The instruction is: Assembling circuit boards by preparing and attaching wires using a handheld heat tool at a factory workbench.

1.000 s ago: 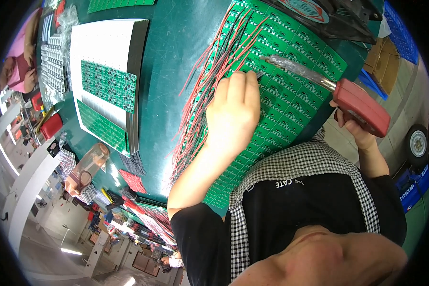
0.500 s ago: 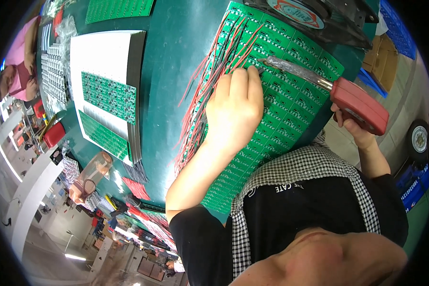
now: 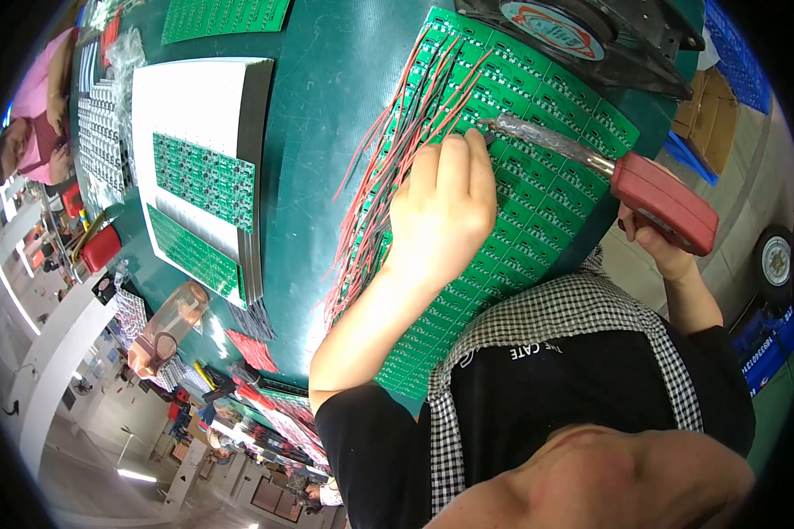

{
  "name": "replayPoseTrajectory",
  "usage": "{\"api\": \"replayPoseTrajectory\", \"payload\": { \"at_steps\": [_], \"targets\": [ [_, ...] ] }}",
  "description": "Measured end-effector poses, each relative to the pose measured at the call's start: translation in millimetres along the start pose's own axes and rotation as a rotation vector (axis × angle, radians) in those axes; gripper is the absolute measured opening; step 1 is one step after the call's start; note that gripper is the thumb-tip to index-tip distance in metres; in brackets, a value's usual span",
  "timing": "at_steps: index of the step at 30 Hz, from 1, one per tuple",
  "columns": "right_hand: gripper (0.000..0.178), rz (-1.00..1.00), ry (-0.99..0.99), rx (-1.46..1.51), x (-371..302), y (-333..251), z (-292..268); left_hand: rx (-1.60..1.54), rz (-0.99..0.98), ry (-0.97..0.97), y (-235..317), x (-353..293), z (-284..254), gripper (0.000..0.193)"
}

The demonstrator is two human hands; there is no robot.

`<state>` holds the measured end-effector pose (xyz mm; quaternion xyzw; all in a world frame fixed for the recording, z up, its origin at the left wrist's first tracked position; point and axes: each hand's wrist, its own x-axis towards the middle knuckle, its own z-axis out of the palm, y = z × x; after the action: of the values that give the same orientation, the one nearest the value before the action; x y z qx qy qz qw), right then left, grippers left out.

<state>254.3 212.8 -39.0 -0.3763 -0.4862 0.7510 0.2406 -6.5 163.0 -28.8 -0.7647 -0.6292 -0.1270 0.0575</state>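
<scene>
A wide panel of green circuit boards (image 3: 538, 194) lies on the bench before me, with many red and black wires (image 3: 415, 97) along its left side. My left hand (image 3: 445, 207) rests over the panel and the wires, its fingers curled together. A small dark tip shows at those fingertips; what they pinch is mostly hidden. My right hand (image 3: 657, 247) is wrapped round the red handle of a soldering gun (image 3: 670, 203). Its wrapped barrel reaches left across the panel, and the tip is close to my left fingertips. Whether the tip touches the board I cannot tell.
A black fan (image 3: 556, 31) stands at the panel's far edge. Left of the wires, a white stack of sheets (image 3: 190, 97) carries two smaller green panels (image 3: 203, 181). A clear plastic jug (image 3: 168, 331) stands at the bench's left edge. Another person (image 3: 40, 123) sits at far left.
My left hand has shifted slightly right and toward me. The soldering gun's tip has come slightly nearer to me; both still meet at about the same part of the panel.
</scene>
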Motion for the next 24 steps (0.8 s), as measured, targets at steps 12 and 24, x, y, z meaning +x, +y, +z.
{"api": "replayPoseTrajectory", "payload": {
  "at_steps": [12, 24],
  "targets": [
    [0.069, -0.044, -0.012, -0.121, 7, -2, 3, 0.035, 0.013, -0.007, 0, -2, 0, 0.024],
    [0.066, -0.094, 0.055, -0.114, 0, 1, 2, -0.038, -0.031, -0.061, 1, 1, -4, 0.025]
  ]
}}
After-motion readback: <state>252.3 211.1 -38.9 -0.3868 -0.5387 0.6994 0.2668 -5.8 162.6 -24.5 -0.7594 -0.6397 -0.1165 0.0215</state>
